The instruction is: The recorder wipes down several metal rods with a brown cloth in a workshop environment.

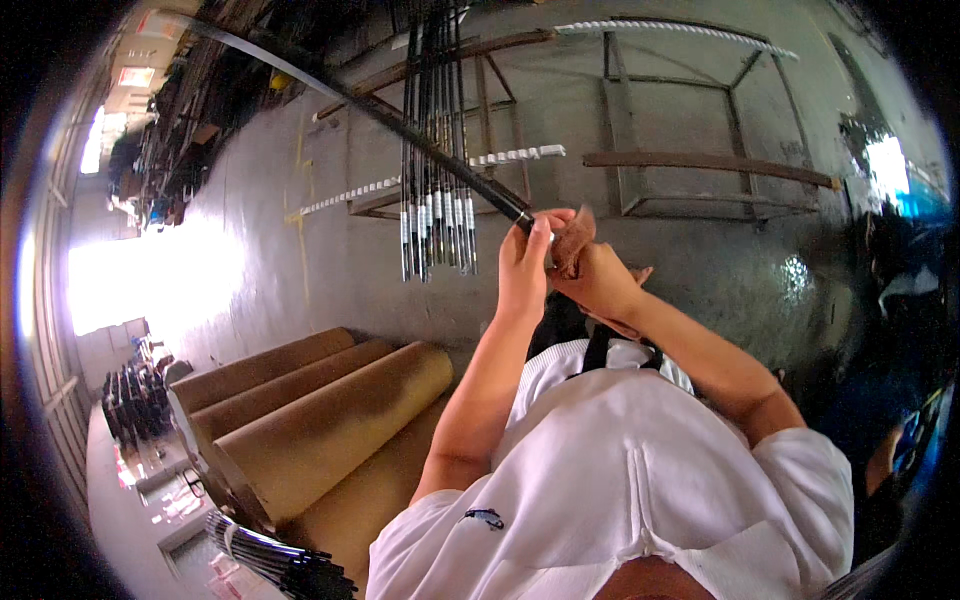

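Observation:
A long, dark, glossy rod [400, 131] slants from the upper left down to my hands. My left hand [524, 268] is closed around its near end, with the thumb lying along the rod. Just right of it, my right hand [604, 284] is closed on a brown cloth [574, 242], held at the tip of the rod. The cloth hides part of the tip, and a bit of it sticks out beyond my right hand. Beyond my left hand, several thin black rods [437, 215] with whitish lower sections lie side by side across a rack.
Metal frames with a brown padded bar [700, 163] and a white-wrapped bar [680, 34] stand ahead on the grey floor [370, 290]. Large brown rolls [340, 405] lie at the left. Bundled black rods [275, 560] sit at the lower left. A person's arm [882, 462] shows at the right edge.

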The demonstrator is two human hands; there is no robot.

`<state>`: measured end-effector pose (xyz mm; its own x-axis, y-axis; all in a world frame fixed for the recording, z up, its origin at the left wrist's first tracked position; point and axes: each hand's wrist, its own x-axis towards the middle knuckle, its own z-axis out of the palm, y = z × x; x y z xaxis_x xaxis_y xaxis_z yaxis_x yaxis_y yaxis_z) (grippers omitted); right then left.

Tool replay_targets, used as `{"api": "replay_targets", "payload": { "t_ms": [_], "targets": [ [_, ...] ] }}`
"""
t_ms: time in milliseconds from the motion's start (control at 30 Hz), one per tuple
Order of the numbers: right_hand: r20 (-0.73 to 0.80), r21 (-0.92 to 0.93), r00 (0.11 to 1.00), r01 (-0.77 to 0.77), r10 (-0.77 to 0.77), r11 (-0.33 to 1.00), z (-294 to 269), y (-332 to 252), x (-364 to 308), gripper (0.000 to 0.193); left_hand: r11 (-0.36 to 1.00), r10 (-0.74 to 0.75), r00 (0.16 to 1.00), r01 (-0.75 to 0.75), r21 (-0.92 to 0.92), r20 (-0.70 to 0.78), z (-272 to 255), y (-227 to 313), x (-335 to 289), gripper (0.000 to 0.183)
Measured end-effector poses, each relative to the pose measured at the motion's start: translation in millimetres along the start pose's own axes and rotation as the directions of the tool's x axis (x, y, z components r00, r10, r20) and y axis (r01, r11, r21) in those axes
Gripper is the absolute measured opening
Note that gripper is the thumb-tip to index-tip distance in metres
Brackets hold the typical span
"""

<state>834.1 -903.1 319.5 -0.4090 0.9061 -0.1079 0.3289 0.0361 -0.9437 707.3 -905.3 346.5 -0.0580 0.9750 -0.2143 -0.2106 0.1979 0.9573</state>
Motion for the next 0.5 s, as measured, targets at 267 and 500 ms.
{"api": "replay_targets", "payload": {
  "t_ms": [267, 500],
  "targets": [
    [0.379, -0.123, 0.852, -0.340, 0.361, 0.932, 35, 61, -11, 0.030, 0.982, -0.076, 0.854, -0.026, -0.189, -0.515, -150, -23, 105, 0.026],
    [-0.027, 0.179, 0.661, -0.735, 0.750, 0.654, -5, 81, -2, 0.026, 0.650, 0.088, 0.885, 0.296, 0.699, -0.457, -246, -138, 129, 0.025]
  ]
}}
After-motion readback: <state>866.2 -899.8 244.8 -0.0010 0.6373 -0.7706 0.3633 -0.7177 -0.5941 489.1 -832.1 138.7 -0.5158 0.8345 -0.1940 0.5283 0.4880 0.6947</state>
